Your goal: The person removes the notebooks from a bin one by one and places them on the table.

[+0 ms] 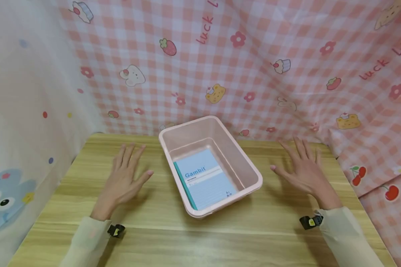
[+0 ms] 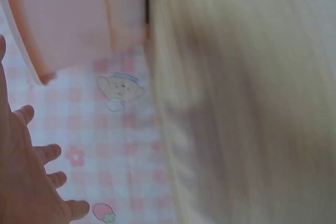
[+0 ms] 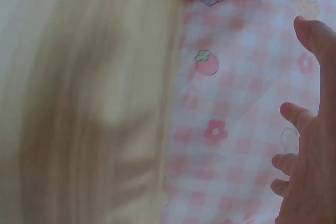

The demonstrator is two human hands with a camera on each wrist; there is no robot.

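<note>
A pink plastic bin stands at a slant on the wooden table, in the middle of the head view. Flat on its floor lies a light blue notebook with a green spine and the word Gambit on its cover. To the left of the bin my left hand hovers over the table, fingers spread, holding nothing. My right hand is on the other side, also spread and apart from the bin. Each wrist view shows its hand with the fingers apart and a part of the bin at the top.
The wooden table has its far edge just behind the bin. A pink checked cloth with printed cakes and strawberries hangs behind it and down the right side. On the left hangs a pale curtain with cartoon prints.
</note>
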